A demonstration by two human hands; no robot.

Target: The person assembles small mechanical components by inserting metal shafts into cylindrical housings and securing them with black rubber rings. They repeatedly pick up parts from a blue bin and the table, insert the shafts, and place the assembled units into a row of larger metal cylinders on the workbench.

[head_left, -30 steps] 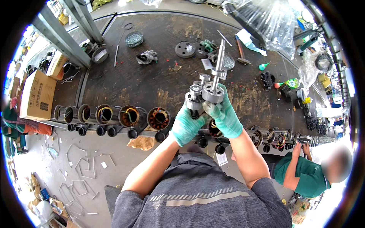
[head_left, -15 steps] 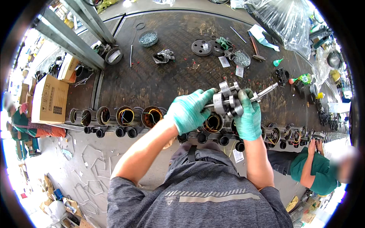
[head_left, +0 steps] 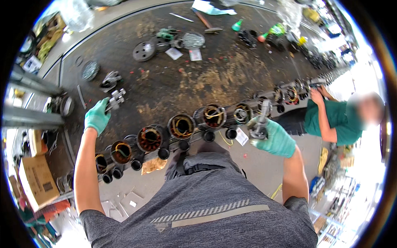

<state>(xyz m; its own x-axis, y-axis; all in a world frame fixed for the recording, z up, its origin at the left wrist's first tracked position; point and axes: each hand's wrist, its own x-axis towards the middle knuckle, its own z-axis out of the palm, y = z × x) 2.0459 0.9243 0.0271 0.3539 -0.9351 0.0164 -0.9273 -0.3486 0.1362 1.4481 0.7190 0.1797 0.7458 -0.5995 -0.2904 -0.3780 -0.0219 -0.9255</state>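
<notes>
My left hand [head_left: 98,117], in a green glove, is stretched out over the table's left part. Its fingers are closed round the end of a shiny metal shaft with thick round collars [head_left: 117,99], close to a crumpled grey glove [head_left: 110,80]. My right hand [head_left: 276,139], gloved alike, is closed on another metal shaft [head_left: 261,120], blurred and pointing upward, beside the row's right part. Between my hands runs a row of cylindrical motor housings with copper windings and yellow wires, among them an open-ended motor housing [head_left: 181,127].
The dark worn table [head_left: 223,74] carries a bowl of small metal parts [head_left: 90,70], a round metal disc [head_left: 144,51], a hammer [head_left: 202,18] and a green bottle [head_left: 277,29]. A cardboard box [head_left: 38,182] stands at the left. A co-worker [head_left: 331,118] works at the right.
My hands, close together at the collared shafts before, are now wide apart, each with a metal shaft. The view has turned and shifted along the table.
</notes>
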